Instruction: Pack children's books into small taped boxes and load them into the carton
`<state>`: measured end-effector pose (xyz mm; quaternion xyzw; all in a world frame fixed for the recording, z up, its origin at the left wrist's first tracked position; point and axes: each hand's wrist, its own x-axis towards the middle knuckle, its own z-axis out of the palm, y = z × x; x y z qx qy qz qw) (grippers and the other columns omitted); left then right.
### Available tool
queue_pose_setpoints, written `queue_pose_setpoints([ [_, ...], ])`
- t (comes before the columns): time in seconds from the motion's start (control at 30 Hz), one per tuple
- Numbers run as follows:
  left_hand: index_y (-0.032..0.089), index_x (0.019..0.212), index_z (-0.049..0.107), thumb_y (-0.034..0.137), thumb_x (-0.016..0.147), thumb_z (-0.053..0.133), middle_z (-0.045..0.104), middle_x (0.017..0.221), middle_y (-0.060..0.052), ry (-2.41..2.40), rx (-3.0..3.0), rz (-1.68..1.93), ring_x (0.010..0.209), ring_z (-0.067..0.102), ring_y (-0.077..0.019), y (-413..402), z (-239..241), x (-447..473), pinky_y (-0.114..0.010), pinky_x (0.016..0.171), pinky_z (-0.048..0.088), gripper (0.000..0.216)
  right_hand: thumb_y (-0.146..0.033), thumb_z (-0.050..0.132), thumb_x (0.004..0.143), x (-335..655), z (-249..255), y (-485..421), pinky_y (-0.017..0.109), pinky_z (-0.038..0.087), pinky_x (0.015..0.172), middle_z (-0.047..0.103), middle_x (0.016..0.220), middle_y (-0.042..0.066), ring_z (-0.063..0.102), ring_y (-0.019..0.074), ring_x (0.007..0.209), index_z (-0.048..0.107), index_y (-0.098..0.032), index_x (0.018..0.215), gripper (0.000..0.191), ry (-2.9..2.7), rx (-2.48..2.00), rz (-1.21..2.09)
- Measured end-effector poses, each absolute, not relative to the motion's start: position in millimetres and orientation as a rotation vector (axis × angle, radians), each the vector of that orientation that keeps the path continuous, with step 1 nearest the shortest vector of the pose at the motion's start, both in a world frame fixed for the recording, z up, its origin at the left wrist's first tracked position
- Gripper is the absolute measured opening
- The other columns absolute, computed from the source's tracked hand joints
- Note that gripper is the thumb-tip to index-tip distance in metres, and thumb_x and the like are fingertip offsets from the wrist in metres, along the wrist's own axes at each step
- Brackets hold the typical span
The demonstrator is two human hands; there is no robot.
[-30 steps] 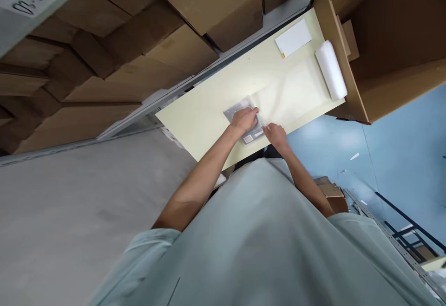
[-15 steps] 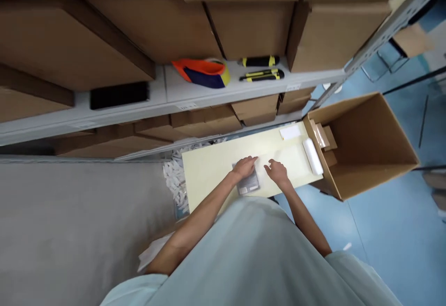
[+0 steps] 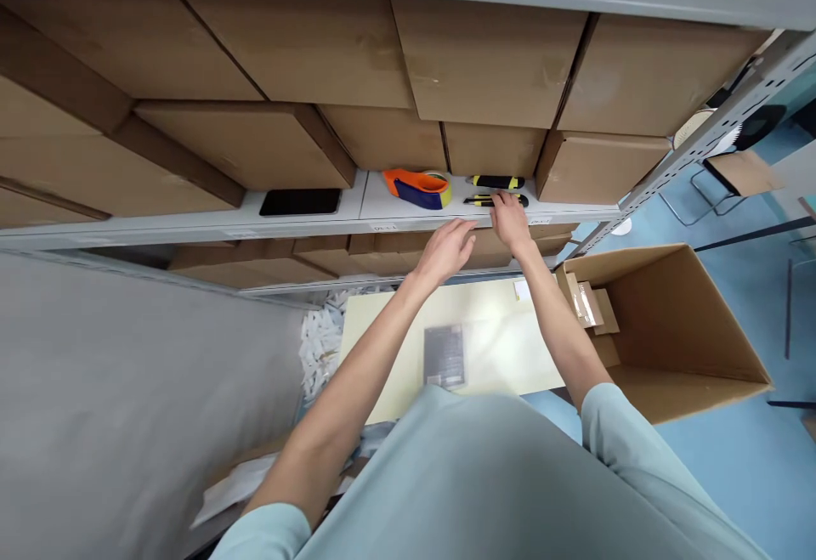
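My right hand [image 3: 510,222] is at the shelf's front edge, its fingers curled over a black and yellow utility knife [image 3: 473,200] that lies on the shelf. A second utility knife [image 3: 498,181] lies just behind it. My left hand [image 3: 444,251] is in front of the same shelf edge, thumb and fingers apart, holding nothing. Nearest to it on the shelf is an orange and blue tape dispenser [image 3: 417,189]. Below the hands, a flat grey packet in clear wrap [image 3: 444,356] lies on the pale yellow tabletop [image 3: 382,373].
Cardboard boxes [image 3: 484,63] fill the shelf [image 3: 348,218] behind the tools. A black phone-like slab [image 3: 301,201] lies to the left. An open carton [image 3: 692,313] stands right of the table, with small boxes inside. White crumpled pieces [image 3: 320,343] are heaped at the table's left.
Both hands have gone from the table up to the shelf. My left hand has left the grey packet; my right hand has reached the front utility knife. The view has tilted upward.
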<state>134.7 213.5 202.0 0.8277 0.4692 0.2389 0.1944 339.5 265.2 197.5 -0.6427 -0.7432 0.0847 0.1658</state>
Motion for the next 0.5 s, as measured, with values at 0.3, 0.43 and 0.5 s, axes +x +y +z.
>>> queue_pose_setpoints([
  [0.3, 0.022, 0.132, 0.081, 0.019, 0.102, 0.061, 0.079, 0.137, -0.013, 1.385, 2.108, 0.260, 0.131, 0.073, -0.0342, 160, 84, 117, -0.045, 0.119, 0.055, 0.036, -0.031, 0.038, 0.120, 368, 142, 260, 0.075, 0.039, 0.128, 0.057, 0.156, 0.027, 0.047, 0.0454, 0.155, 0.056, -0.009, 0.164, 0.052, -2.093, -1.652, 0.202],
  [0.43, 0.023, 0.111, 0.082, 0.017, 0.097, 0.065, 0.080, 0.125, -0.014, 1.412, 1.945, -0.067, 0.121, 0.075, -0.0343, 108, 11, 98, -0.043, 0.110, 0.058, 0.023, -0.050, 0.030, 0.123, 377, 78, 205, 0.075, 0.045, 0.125, 0.049, 0.160, 0.022, 0.048, 0.0434, 0.157, 0.041, -0.018, 0.175, 0.061, -1.961, -1.602, 0.287],
  [0.5, 0.023, 0.106, 0.080, 0.017, 0.097, 0.065, 0.079, 0.123, -0.015, 1.391, 1.891, -0.192, 0.119, 0.075, -0.0345, 83, -16, 91, -0.044, 0.108, 0.058, 0.019, -0.054, 0.032, 0.123, 374, 44, 158, 0.063, 0.052, 0.125, 0.050, 0.157, 0.021, 0.055, 0.0378, 0.152, 0.041, -0.022, 0.174, 0.061, -1.888, -1.698, 0.389],
])
